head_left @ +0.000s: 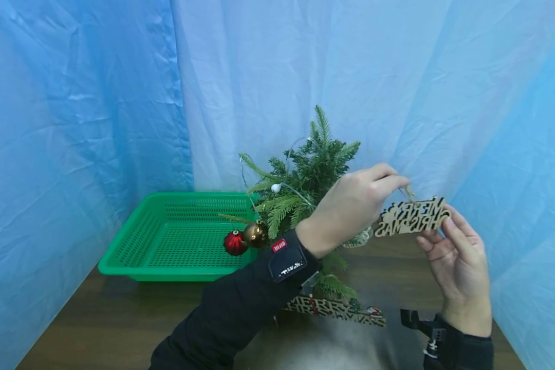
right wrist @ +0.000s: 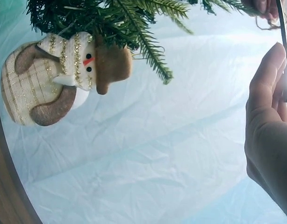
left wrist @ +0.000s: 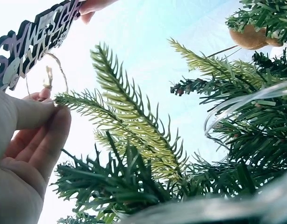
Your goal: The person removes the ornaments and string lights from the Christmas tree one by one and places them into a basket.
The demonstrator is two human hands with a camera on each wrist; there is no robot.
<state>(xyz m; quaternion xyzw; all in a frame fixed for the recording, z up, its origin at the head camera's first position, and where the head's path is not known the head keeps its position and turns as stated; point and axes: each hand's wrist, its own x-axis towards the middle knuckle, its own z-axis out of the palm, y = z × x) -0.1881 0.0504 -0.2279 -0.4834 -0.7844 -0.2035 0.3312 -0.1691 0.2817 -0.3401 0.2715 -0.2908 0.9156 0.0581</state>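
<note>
Christmas signs point(head_left: 411, 218), 2; tree point(head_left: 315, 172), 1

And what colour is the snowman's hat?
Brown. The hat on the snowman shows best in the right wrist view.

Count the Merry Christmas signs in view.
2. The upper sign is between the left grip and right grip; the lower sign is below the tree, partly behind the left sleeve. Others could be hidden.
</note>
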